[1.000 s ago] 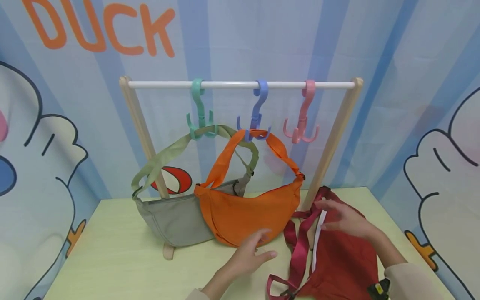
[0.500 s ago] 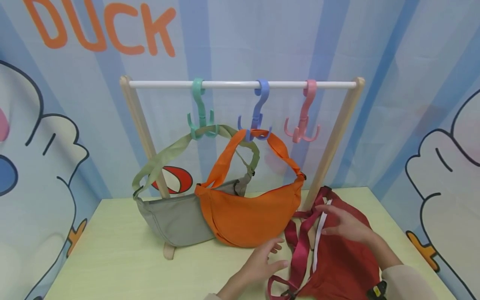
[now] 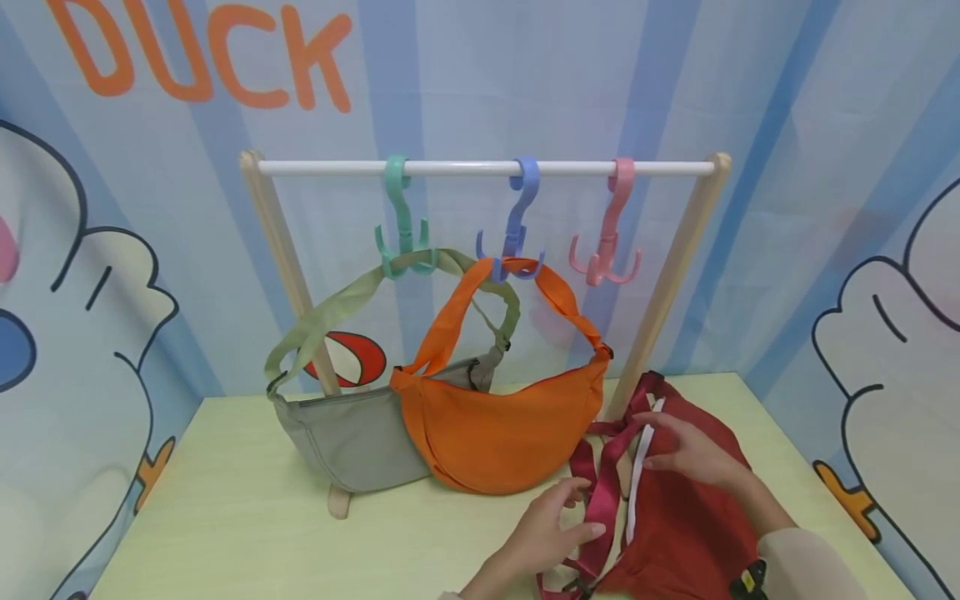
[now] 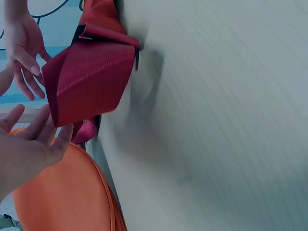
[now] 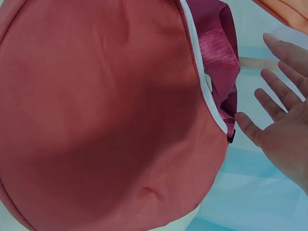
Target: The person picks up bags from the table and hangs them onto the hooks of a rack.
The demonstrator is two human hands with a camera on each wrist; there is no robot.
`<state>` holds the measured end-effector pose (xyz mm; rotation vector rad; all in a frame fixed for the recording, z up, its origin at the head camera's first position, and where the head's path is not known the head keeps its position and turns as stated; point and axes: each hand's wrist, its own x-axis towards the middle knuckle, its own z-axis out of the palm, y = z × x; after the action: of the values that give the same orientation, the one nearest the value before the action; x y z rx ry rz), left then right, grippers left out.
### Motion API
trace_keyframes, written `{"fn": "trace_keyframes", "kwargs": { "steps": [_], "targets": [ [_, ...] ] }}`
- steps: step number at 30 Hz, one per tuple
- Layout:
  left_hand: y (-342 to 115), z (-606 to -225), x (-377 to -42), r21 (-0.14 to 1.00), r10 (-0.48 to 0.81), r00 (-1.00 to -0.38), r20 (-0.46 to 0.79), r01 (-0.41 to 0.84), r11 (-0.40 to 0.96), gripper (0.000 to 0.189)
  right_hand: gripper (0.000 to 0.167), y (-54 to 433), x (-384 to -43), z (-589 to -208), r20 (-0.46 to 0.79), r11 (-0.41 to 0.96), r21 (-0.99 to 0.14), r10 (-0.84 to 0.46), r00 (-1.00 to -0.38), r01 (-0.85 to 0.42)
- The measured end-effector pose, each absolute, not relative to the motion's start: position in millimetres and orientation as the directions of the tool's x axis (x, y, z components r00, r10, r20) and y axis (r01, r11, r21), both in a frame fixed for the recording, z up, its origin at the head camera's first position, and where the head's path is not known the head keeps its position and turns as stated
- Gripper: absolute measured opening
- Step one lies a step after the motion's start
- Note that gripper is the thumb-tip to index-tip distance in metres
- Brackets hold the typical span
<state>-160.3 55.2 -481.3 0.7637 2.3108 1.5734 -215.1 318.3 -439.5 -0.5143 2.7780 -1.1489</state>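
On the right of the table lies a dark red crescent shoulder bag (image 3: 690, 533) with a white zip and a wine-red strap (image 3: 602, 508). My left hand (image 3: 542, 533) is at the strap's left side with fingers loosely bent; in the left wrist view its fingertips are right at the edge of the strap (image 4: 91, 79). Above the zip end of the red bag hovers my right hand (image 3: 693, 457), fingers spread and nothing in them. The right wrist view has that hand (image 5: 284, 115) beside the bag's corner near the strap.
A wooden rack with a white rail (image 3: 465, 168) carries three hooks. A grey bag (image 3: 345, 446) hangs by its green strap from the green hook (image 3: 401, 208); an orange bag (image 3: 502, 442) hangs from the blue hook (image 3: 516, 225). The pink hook (image 3: 606, 237) bears nothing.
My left hand has moved right, from in front of the orange bag to the red bag's strap. The right hand has shifted slightly down and stays over the red bag.
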Motion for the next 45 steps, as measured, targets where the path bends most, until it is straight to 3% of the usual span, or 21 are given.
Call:
{"fn": "trace_keyframes", "kwargs": {
  "steps": [11, 23, 45],
  "targets": [
    [60, -493, -158, 0.940, 0.513, -0.858, 0.025, 0.195, 0.279, 0.050, 0.059, 316, -216, -447, 0.051, 0.642, -0.722, -0.323, -0.945, -0.258],
    [56, -503, -156, 0.948, 0.513, -0.857, 0.042, 0.196, 0.250, 0.052, 0.057, 311, -217, -452, 0.073, 0.673, -0.691, -0.296, -0.953, -0.262],
    [66, -513, -157, 0.961, 0.524, -0.852, 0.001, 0.146, 0.234, 0.051, 0.056, 311, -230, -469, 0.121, 0.616, -0.740, -0.274, -0.954, -0.271]
  ]
}}
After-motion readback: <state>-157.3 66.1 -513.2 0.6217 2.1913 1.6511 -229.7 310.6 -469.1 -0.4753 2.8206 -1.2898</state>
